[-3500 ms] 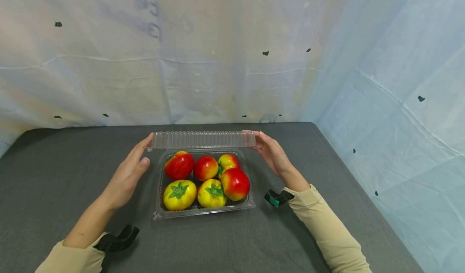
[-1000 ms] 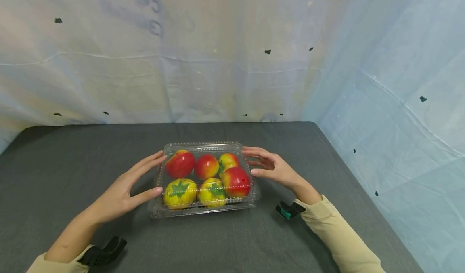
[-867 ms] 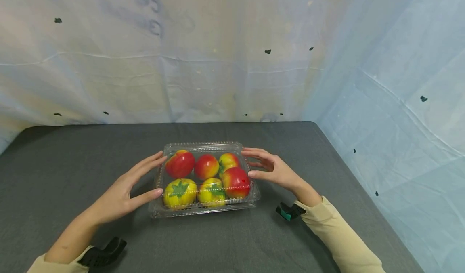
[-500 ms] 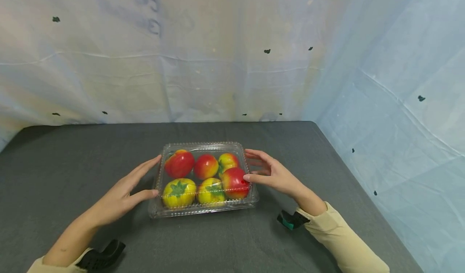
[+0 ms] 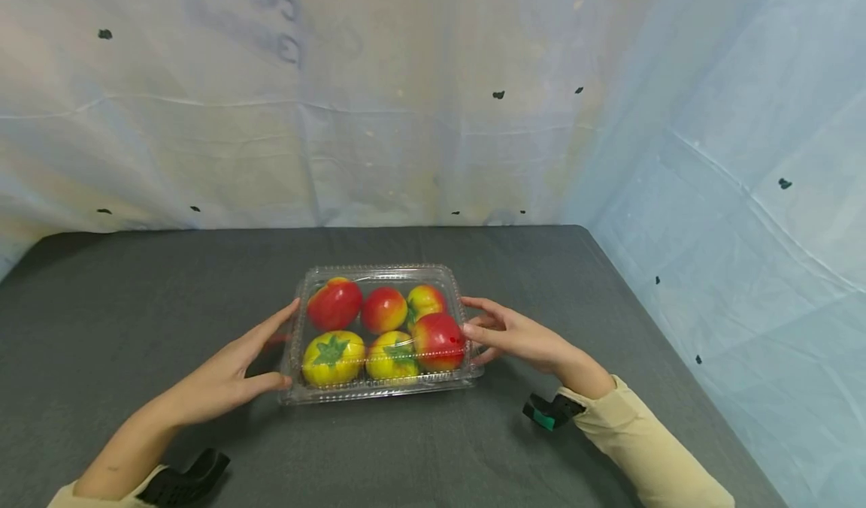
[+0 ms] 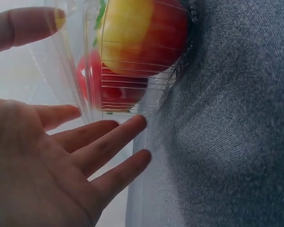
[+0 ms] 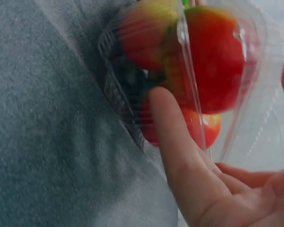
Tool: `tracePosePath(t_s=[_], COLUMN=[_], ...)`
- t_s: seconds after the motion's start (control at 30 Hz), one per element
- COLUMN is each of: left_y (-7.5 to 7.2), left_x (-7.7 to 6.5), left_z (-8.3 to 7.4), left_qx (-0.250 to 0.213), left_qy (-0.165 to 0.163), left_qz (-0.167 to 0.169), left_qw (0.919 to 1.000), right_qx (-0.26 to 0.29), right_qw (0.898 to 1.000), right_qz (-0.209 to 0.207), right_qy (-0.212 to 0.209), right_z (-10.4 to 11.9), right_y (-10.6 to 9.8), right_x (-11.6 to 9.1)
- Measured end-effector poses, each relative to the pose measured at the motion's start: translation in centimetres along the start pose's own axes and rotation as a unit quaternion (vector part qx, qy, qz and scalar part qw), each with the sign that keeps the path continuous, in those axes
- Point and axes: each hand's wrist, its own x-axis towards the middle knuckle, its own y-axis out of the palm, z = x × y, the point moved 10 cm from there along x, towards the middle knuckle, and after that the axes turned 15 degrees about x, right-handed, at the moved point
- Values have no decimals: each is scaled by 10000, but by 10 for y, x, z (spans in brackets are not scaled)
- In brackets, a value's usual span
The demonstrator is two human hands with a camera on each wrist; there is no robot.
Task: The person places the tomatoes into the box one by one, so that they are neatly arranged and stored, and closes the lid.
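Observation:
A clear plastic clamshell box [image 5: 379,394] stands on the table, its lid [image 5: 389,271] lying down over the fruits. Inside are several red and yellow fruits; a yellow one [image 5: 333,361] in front has a green star-shaped leaf cap, and a big red one [image 5: 438,343] sits at the right. My left hand [image 5: 226,376] is at the box's left side, thumb by the front corner; in the left wrist view its fingers [image 6: 111,146] spread straight beside the ribbed wall. My right hand [image 5: 524,340] touches the right side, thumb at the lid's edge, one finger [image 7: 173,127] extended along the wall.
A dark grey cloth [image 5: 379,455] covers the table. Pale plastic sheeting [image 5: 406,117] with small black marks hangs behind it and along the right side. A black strap device [image 5: 186,482] is on the left wrist, another [image 5: 551,412] on the right.
The raised lid has come down over the fruits since the earliest frame. Both hands have since slid lower and nearer along the box's sides.

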Motion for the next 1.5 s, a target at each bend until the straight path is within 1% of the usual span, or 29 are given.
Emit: tracePosePath(t_s=[0.2,0.37,0.43,0.57,0.67,0.77,0.87,0.93,1.0,1.17,1.23,1.27,1.37,1.4,1.5], left_y=[3,4,5,9,11,13,15,16,17,17,16,16,15,15,16], left_x=[-1,-2,-2,-2,-2,-2,-2,-2,-2,2,2,3,3,3,3], left_z=[4,5,6,3,0,-3,-6,-8,-7,-5,-6,-6,-8,-8,-7], left_qx=[-102,-125,-175,-587,-1004,-1317,-1590,-1722,-1813,-1833,-1842,-1861,-1948,-1959,-2039], left_qy=[-92,-66,-30,199,384,527,667,680,573,238,229,244,288,323,290], left_qz=[192,315,421,703,870,962,1043,1086,1100,951,874,846,807,802,822], left_qw=[9997,9994,9990,9956,9904,9852,9795,9767,9756,9782,9787,9786,9771,9768,9751], right_qx=[203,396,560,1025,1310,1541,1673,1688,1686,1696,1656,1619,1467,1438,1473], right_qw=[9987,9958,9935,9871,9830,9790,9771,9779,9804,9850,9860,9866,9886,9889,9881], right_qz=[470,751,878,1097,1145,1201,1198,1153,979,330,205,187,310,330,424], right_qy=[47,337,454,561,592,586,537,441,296,5,-52,-76,-170,-173,-100], right_z=[-2,-7,-10,-12,-14,-15,-15,-14,-11,-7,-6,-6,-4,-4,-6], right_y=[1,6,10,17,19,20,21,20,18,6,3,3,4,4,5], right_x=[-8,-12,-12,-13,-13,-14,-13,-12,-11,-7,-7,-7,-7,-7,-6])
